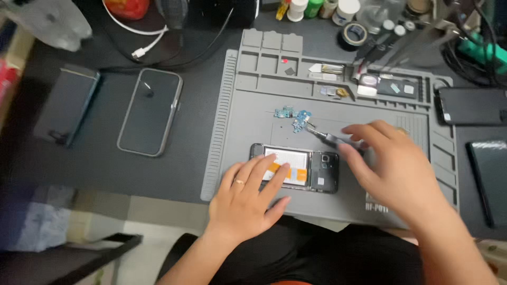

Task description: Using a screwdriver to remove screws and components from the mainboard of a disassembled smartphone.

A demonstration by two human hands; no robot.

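An opened phone (317, 171) with its back removed lies on the grey repair mat (243, 121). A white battery with orange tabs shows inside it. My left hand (248, 195) rests flat on the phone's left part, fingers spread over the battery. My right hand (398, 169) holds metal tweezers (323, 136), whose tip reaches a small blue circuit part (301, 120) just above the phone. A second blue part (284, 112) lies to its left.
A phone in a clear case (150, 111) and a dark phone (66, 103) lie left of the mat. Two more dark devices (472, 105) (488, 174) sit at the right. Tape, bottles and cables crowd the back edge. Mat trays hold small parts (369, 84).
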